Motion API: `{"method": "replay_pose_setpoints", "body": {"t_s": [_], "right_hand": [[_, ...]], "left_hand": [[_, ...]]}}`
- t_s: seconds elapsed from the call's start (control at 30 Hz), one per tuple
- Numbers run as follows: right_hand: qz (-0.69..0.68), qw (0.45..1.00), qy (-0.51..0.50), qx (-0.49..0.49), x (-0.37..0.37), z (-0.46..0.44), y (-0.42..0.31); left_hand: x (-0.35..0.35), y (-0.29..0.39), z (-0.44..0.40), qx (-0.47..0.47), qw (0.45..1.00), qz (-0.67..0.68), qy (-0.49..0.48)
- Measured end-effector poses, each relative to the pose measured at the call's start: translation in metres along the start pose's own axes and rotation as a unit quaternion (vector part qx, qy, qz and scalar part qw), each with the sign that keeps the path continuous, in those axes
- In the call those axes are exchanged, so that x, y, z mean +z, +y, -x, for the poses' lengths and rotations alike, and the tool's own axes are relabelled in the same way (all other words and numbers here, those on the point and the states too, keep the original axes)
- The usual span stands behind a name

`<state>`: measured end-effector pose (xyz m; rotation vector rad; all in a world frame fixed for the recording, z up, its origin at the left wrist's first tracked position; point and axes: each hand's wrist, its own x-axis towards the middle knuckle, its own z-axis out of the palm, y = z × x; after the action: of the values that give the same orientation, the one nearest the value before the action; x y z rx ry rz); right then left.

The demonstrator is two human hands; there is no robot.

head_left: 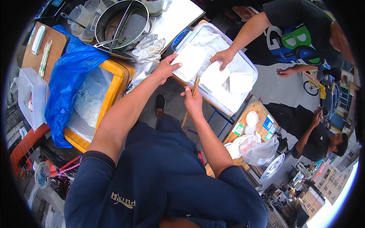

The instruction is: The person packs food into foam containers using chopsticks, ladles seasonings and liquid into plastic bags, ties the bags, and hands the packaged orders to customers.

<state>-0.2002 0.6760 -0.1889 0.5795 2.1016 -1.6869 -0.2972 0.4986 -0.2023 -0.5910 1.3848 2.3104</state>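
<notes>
My left hand [166,70] grips the near-left edge of a white flat square stack [191,60], thumb on one side; its material is unclear. My right hand [193,100] is closed round a pair of long wooden chopsticks [196,86], which cross the fist and point down toward the ground. Both hands are at the near edge of a white plastic tray [251,72] lined with white cloth. Another person's hand [223,58] touches a second white stack [214,78] in the tray. A smaller white square stack [241,82] lies to its right.
Far left, a divided pot [99,28] with a ladle stands on a white table [176,17]. A yellow crate [119,81] with white noodles and a blue plastic bag [61,95] is at left. At right are a wooden table [258,110], a plastic bag [262,152] and another person [304,125].
</notes>
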Motion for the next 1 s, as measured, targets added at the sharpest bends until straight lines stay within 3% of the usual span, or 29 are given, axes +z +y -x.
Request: {"method": "replay_pose_setpoints", "body": {"t_s": [0.1, 0.2, 0.27, 0.33, 0.4, 0.47, 0.6, 0.67, 0.77, 0.83, 1.0], "right_hand": [[0.012, 1.000, -0.013, 0.016, -0.005, 0.011, -0.007], [0.021, 1.000, -0.012, -0.005, -0.007, 0.019, -0.002], [0.020, 0.999, -0.030, -0.020, -0.004, 0.021, 0.011], [-0.043, 0.996, -0.060, 0.054, 0.004, 0.035, -0.011], [-0.098, 0.987, -0.098, 0.087, 0.013, 0.044, -0.033], [-0.188, 0.963, -0.163, 0.105, 0.021, 0.042, -0.047], [-0.230, 0.930, -0.276, 0.076, 0.079, 0.070, -0.122], [-0.217, 0.909, -0.353, 0.035, 0.109, 0.064, -0.134], [-0.094, 0.915, -0.392, -0.025, 0.183, 0.089, -0.157], [-0.034, 0.915, -0.394, -0.078, 0.241, 0.120, -0.153], [0.128, 0.866, -0.413, -0.249, 0.356, 0.218, -0.085]], "left_hand": [[0.004, 0.013, 0.010, -0.040, 0.983, -0.175, 0.037], [-0.011, 0.006, 0.010, -0.004, 0.976, -0.215, 0.035], [-0.027, -0.011, 0.010, 0.080, 0.962, -0.252, 0.063], [-0.040, -0.022, 0.023, 0.128, 0.956, -0.247, 0.091], [-0.050, -0.011, 0.070, 0.076, 0.975, -0.201, 0.063], [-0.071, 0.001, 0.127, 0.013, 0.991, -0.133, 0.010], [-0.130, 0.004, 0.265, -0.009, 0.998, -0.051, 0.047], [-0.163, 0.009, 0.348, -0.008, 0.998, -0.029, 0.056], [-0.221, 0.003, 0.480, 0.018, 0.995, 0.043, 0.089], [-0.266, -0.012, 0.567, 0.012, 0.988, 0.151, 0.040], [-0.422, -0.098, 0.756, 0.240, 0.916, 0.297, 0.125]]}}
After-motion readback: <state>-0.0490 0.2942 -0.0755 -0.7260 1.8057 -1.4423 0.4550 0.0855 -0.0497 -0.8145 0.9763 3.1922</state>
